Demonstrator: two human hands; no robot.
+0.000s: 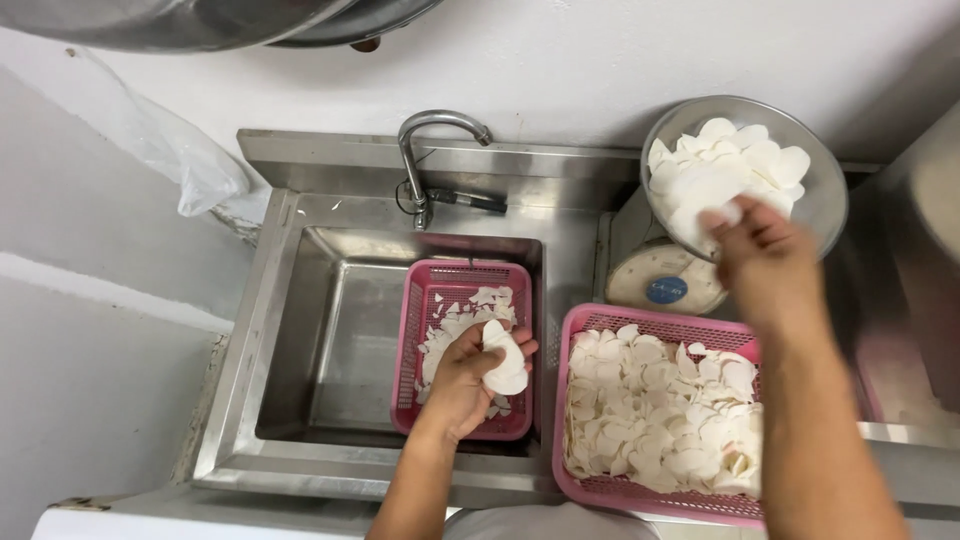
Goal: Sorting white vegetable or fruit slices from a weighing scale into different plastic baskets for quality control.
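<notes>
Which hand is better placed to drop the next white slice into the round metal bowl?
Right. The right hand is at the round metal bowl; the left hand holds white slices above the small pink basket.

- Left hand (470, 375): forearm enters from the bottom edge and rises almost straight up; wrist slightly bent, back of the hand toward the camera, fingers (520, 350) curled closed in a grip.
- Right hand (765, 250): arm stretched long from the lower right, reaching up and away; back of the hand up, slightly blurred, fingers bunched in a pinch at the tips.
- Both forearms bare, well apart.
</notes>
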